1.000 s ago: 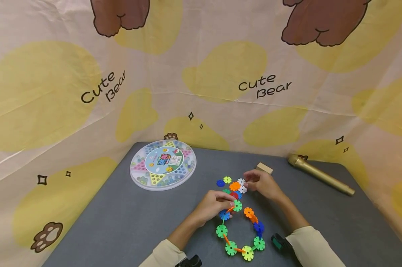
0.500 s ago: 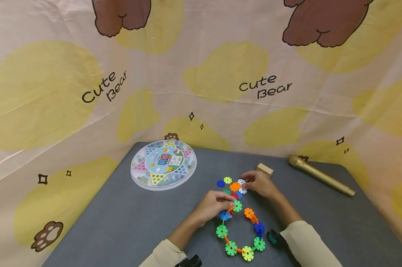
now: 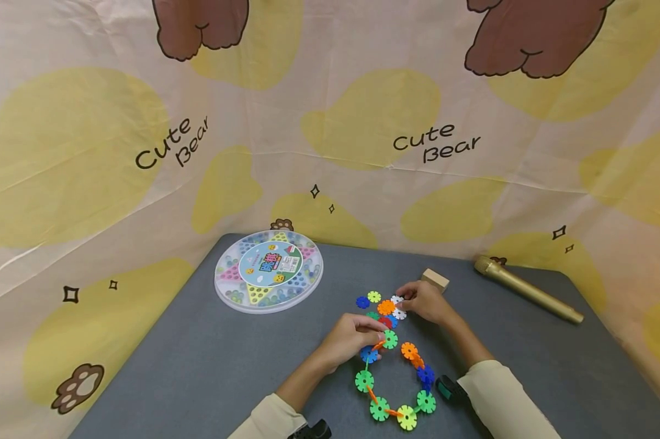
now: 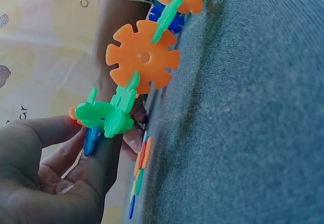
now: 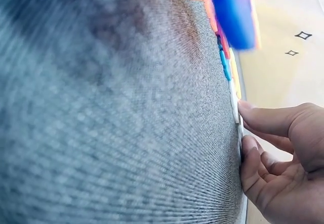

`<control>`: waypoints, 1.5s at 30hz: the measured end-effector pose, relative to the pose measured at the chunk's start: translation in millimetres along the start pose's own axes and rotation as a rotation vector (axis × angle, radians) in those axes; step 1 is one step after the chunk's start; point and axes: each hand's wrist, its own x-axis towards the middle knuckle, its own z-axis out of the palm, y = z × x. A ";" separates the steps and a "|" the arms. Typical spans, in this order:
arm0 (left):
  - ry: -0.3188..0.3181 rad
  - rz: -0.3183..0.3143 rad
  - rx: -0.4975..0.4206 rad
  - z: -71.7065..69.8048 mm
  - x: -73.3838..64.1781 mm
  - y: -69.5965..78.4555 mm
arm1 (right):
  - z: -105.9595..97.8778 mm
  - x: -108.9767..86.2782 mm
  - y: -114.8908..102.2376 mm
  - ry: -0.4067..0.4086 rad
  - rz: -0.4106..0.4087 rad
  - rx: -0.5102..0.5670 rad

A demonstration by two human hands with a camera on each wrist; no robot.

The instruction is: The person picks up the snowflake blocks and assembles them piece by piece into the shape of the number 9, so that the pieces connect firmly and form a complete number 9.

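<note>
My left hand pinches the far left end of a chain of plastic snowflake discs, close to a green disc and a blue disc. The chain curves round as an open loop, and its other end is an orange disc. In the left wrist view, thumb and fingers hold the linked pieces beside green discs. My right hand is at the white snowflake discs, its thumb and fingertips pinching the edge of one lying flat. The fingers partly cover that disc.
Loose discs lie beyond the chain, among them an orange one, a yellow-green one and a blue one. A wooden block sits behind my right hand. A round marble board game is back left, a gold microphone right.
My right hand has moved slightly left onto the white discs, and its fingertips have closed in on one. My left hand and the chain have stayed in place.
</note>
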 end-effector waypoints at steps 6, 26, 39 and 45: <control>0.000 -0.005 0.001 0.6 -0.6 0.6 | 0.0 0.0 0.1 0.004 0.016 0.005; 0.006 0.009 0.044 -0.5 1.1 -2.3 | -6.5 -30.4 -8.1 -0.003 0.087 0.167; 0.024 -0.004 0.028 -0.8 1.7 -1.5 | -10.0 -59.6 -32.0 -0.036 0.035 0.273; 0.065 -0.004 0.010 -3.5 3.6 -1.4 | -11.0 -66.5 -36.9 -0.039 -0.008 0.327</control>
